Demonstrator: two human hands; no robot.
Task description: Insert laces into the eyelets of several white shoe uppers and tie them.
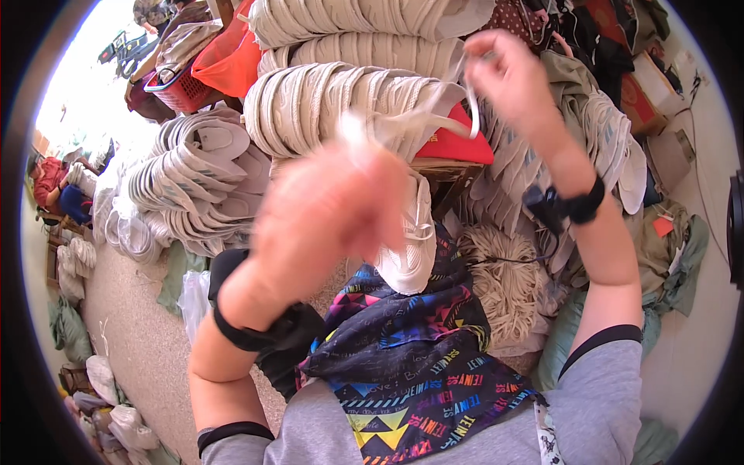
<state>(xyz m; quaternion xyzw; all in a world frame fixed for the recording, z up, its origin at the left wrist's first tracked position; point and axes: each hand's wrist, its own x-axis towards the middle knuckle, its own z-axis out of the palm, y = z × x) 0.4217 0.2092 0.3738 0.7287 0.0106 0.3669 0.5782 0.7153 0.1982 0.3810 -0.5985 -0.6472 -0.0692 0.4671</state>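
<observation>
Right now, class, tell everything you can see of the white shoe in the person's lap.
The white shoe looks like a knit or mesh upper, pale all over, standing toe-down on the patterned cloth over the lap. The blurred left hand covers its upper part. A white lace rises from it to the raised right hand, which pinches the end. Its sole cannot be seen.

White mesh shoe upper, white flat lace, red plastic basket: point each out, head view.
white mesh shoe upper point(411, 256): head view, on its laced front.
white flat lace point(422, 118): head view, on the stretched strand.
red plastic basket point(184, 94): head view, on its lattice wall.
</observation>
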